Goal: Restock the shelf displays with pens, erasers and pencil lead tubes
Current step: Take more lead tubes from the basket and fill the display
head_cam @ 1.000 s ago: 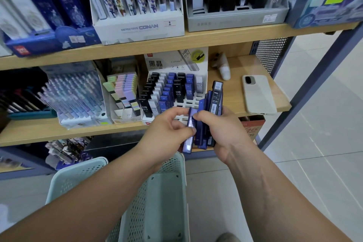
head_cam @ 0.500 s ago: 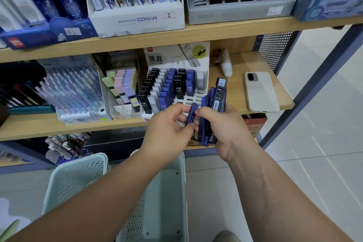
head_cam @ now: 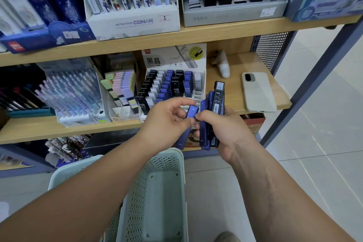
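A: head view, what looked dicey to you here?

B: the right hand [head_cam: 222,129] was clamped round a whole bundle of lead tubes [head_cam: 216,102], held upright just in front of the shelf [head_cam: 234,88]. The left hand [head_cam: 169,122] pinched 1 blue tube [head_cam: 191,113] between thumb and fingers at the bundle's left side. My guess: tugging that 1 free could drag its neighbours loose, and they might miss the basket [head_cam: 167,160] and hit the floor. The free slots in the lead display [head_cam: 157,61] sat at the front right and looked narrow, so a tilted tube could jam or knock the row behind

A: and versus 1 s before?

B: not much. Same 2 grips, but the blue tube had leaned a bit further off the bundle, the left index finger had stretched out toward the display, and both hands sat nearer it. The phone [head_cam: 257,92] hadn't budged on the shelf
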`<action>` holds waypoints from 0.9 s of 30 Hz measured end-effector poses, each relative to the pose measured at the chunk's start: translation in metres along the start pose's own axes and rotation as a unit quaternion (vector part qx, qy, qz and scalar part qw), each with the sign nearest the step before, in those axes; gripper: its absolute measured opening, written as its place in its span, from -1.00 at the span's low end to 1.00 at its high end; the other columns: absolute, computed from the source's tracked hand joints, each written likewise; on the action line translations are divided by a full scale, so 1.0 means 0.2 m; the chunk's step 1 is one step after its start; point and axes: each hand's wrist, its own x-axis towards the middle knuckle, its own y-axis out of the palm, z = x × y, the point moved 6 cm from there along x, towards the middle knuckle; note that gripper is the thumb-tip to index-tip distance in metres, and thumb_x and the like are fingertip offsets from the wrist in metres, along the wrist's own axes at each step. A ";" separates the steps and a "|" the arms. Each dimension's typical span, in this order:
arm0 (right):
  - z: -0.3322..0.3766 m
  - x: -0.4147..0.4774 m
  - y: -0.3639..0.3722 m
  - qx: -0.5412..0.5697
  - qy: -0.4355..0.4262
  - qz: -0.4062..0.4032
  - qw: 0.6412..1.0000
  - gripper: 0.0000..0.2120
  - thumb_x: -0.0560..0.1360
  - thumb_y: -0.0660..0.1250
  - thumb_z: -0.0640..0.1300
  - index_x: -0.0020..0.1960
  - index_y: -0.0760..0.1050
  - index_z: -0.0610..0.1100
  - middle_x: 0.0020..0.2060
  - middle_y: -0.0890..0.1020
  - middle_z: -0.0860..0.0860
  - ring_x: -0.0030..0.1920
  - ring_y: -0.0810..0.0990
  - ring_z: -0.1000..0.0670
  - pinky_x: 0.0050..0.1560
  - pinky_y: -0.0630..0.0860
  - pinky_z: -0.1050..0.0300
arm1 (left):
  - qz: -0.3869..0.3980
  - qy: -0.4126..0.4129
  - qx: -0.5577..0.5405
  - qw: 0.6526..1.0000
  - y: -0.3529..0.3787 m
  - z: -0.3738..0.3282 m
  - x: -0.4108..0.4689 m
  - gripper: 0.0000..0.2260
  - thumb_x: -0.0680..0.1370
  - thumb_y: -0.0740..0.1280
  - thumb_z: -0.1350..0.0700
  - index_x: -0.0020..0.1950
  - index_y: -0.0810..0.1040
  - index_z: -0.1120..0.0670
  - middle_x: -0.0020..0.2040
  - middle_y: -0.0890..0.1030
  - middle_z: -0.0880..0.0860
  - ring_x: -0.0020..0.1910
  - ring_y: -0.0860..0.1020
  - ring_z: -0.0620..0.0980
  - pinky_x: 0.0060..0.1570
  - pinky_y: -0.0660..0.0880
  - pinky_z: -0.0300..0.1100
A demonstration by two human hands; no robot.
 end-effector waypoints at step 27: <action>0.04 0.03 -0.08 0.075 0.014 -0.055 0.996 -0.85 0.46 0.40 -0.34 0.00 0.53 -0.18 -0.37 0.58 -0.08 -0.37 0.59 -0.03 -0.32 0.61 0.07 | -0.034 0.137 0.280 0.950 -0.16 -0.15 0.48 -0.91 0.45 0.55 0.15 -0.12 0.68 0.08 -0.21 0.64 -0.13 -0.19 0.62 -0.18 -0.12 0.57 -0.32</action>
